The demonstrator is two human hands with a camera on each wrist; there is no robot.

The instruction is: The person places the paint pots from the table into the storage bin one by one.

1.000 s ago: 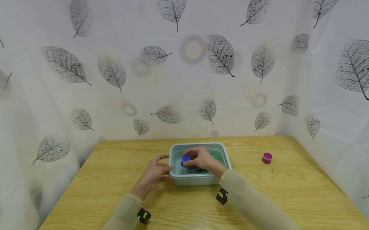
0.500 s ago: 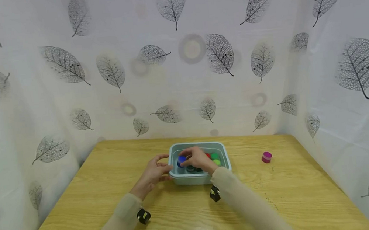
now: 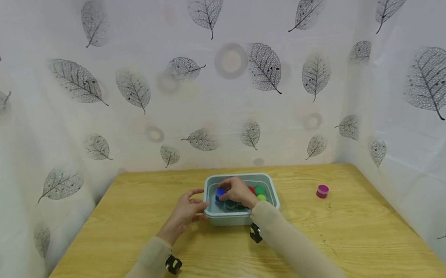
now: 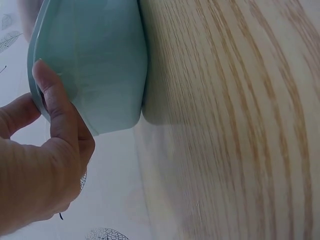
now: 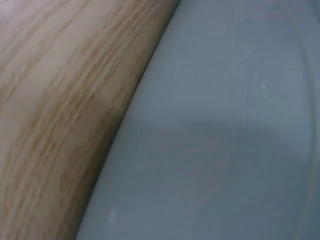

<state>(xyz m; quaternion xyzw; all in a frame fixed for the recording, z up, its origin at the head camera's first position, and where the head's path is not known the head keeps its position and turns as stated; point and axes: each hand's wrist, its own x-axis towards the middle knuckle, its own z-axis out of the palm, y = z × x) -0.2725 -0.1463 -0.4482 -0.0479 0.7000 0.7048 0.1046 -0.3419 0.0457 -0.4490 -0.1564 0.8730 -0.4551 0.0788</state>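
Observation:
A pale blue-green plastic box (image 3: 271, 187) stands on the table. My left hand (image 3: 183, 211) grips its left rim; in the left wrist view, fingers and thumb pinch the edge above the box wall (image 4: 105, 60). My right hand (image 3: 238, 190) reaches inside from the right and pinches a small blue round jar (image 3: 220, 195) at the box's left end. Beside it sit dark-lidded jars (image 3: 230, 205). Farther right in the box are green (image 3: 259, 190), yellow-green (image 3: 262, 197) and red (image 3: 251, 190) round pieces, partly hidden by my right hand. The right wrist view shows only the box's outer wall (image 5: 210, 140) and wood.
A magenta round jar (image 3: 322, 191) stands on the wooden table (image 3: 306, 247) to the right of the box. Small dark specks (image 3: 329, 244) lie on the wood. Behind the table hangs a white curtain (image 3: 212, 108) with a leaf print.
My right hand has moved left and slightly lower inside the box with the blue jar, uncovering the red and yellow-green pieces. The left hand has kept its grip on the rim.

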